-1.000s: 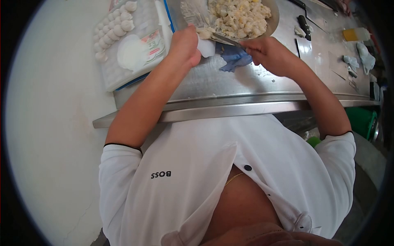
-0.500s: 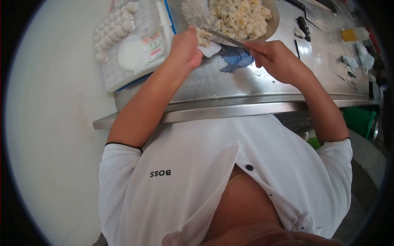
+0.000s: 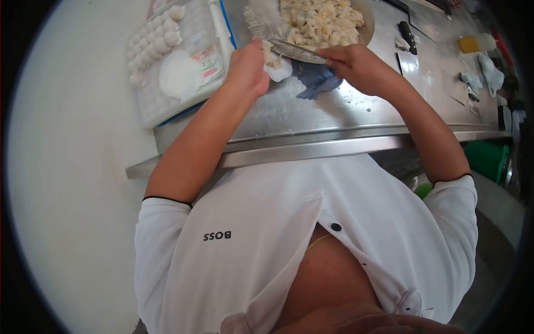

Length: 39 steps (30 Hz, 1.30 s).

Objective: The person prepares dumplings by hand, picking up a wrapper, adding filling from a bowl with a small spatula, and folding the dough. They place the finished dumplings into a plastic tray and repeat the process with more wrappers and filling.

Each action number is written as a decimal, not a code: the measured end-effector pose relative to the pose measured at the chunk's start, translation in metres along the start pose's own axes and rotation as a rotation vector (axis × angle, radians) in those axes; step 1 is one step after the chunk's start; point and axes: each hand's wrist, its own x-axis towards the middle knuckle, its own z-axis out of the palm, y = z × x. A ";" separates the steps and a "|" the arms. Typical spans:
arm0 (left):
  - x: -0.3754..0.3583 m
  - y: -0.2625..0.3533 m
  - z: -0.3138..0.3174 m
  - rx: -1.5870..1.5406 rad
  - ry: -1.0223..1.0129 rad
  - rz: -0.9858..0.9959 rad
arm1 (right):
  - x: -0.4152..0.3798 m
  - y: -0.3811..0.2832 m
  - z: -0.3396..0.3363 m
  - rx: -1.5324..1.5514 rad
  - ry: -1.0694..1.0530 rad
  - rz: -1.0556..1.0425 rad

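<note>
My left hand point(image 3: 248, 67) holds a thin white wrapper point(image 3: 280, 70) with pale chunky filling point(image 3: 270, 55) on it. In my right hand point(image 3: 351, 64) is the handle end of a flat metal blade point(image 3: 297, 47), which points left, its tip by the filling. Just beyond both hands stands a metal bowl point(image 3: 367, 25) heaped with chunky filling point(image 3: 320, 22). A blue cloth point(image 3: 317, 80) lies on the steel table below the bowl, between my hands.
At the left, a white tray point(image 3: 150, 106) carries rows of round white dumplings point(image 3: 153, 47) and a stack of white wrappers point(image 3: 179, 75). On the right of the steel table point(image 3: 267, 117) are a black-handled knife point(image 3: 409, 42), a yellow bottle point(image 3: 477, 43) and crumpled cloths point(image 3: 491, 75).
My right hand has moved slightly up and left with the blade. The wrapper and my left hand have shifted only a little.
</note>
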 end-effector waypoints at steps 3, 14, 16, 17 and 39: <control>-0.003 0.002 0.000 0.067 0.033 0.002 | -0.005 -0.005 0.000 0.110 -0.077 -0.011; -0.024 0.022 0.010 -0.038 -0.084 0.005 | -0.055 -0.013 -0.019 0.130 0.052 -0.121; -0.025 0.025 0.011 -0.079 -0.128 -0.017 | -0.056 -0.011 -0.013 0.156 0.139 -0.180; -0.026 0.025 0.012 -0.080 -0.184 -0.032 | -0.054 -0.011 -0.010 0.096 0.138 -0.209; -0.009 0.039 0.004 -0.210 -0.248 0.005 | -0.050 -0.018 -0.035 0.005 0.111 0.074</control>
